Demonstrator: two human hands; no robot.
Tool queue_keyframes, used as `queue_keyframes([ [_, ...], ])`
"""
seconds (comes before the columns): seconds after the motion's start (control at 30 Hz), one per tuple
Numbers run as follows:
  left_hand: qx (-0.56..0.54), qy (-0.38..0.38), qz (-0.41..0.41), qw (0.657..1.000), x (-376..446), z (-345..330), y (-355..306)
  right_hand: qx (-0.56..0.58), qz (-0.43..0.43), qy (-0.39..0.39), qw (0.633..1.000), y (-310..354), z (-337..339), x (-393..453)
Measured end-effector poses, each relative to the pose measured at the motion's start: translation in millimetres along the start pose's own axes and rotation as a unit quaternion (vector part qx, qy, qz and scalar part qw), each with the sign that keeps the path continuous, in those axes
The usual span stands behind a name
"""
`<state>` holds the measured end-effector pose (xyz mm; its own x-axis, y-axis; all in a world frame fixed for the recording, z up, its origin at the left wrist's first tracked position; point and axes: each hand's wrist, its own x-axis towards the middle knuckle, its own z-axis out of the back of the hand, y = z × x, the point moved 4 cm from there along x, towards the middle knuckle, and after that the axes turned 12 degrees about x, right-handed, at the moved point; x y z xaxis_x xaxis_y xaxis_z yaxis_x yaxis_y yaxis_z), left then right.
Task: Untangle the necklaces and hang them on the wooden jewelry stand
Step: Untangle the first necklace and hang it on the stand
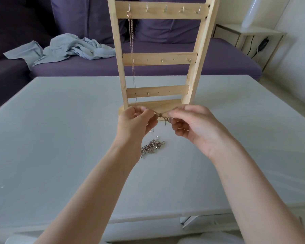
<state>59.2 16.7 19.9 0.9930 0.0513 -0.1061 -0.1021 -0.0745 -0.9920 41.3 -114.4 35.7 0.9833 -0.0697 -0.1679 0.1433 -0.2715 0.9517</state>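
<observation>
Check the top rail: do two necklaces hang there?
No, only one necklace hangs from the leftmost hook of the wooden stand; the other hooks are bare.

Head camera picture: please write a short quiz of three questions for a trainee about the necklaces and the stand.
1. True or false: one rose-gold necklace already hangs from the leftmost hook of the top bar of the wooden jewelry stand.
2. What do the left hand and the right hand hold between them?
A. a knotted chain
B. a blue cloth
C. nothing
3. Fill in: the pile of tangled necklaces lies on the ____, below the hands.

Key:
1. True.
2. A; both hands pinch the chain in front of the stand's base.
3. table.
</observation>
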Motion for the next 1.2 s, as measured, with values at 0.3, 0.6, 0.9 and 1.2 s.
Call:
queue_keyframes([
  [0.3,0.054,0.017,-0.006,0.998,-5.6,-8.4,1.0,-0.190,0.084,-0.059,0.976,-1.4,1.6,3.5],
  [0.6,0.128,-0.004,-0.007,0.992,-4.0,-10.4,10.4,-0.015,0.085,-0.051,0.995,4.7,4.2,0.9],
  [0.9,-0.160,0.045,0.100,0.981,-3.3,-11.6,9.7,0.028,0.059,-0.048,0.997,3.1,5.9,1.6],
  [1.2,0.082,-0.001,-0.055,0.995,-2.8,-5.6,-0.1,-0.210,0.039,0.048,0.976,-2.2,-6.2,-2.9],
])
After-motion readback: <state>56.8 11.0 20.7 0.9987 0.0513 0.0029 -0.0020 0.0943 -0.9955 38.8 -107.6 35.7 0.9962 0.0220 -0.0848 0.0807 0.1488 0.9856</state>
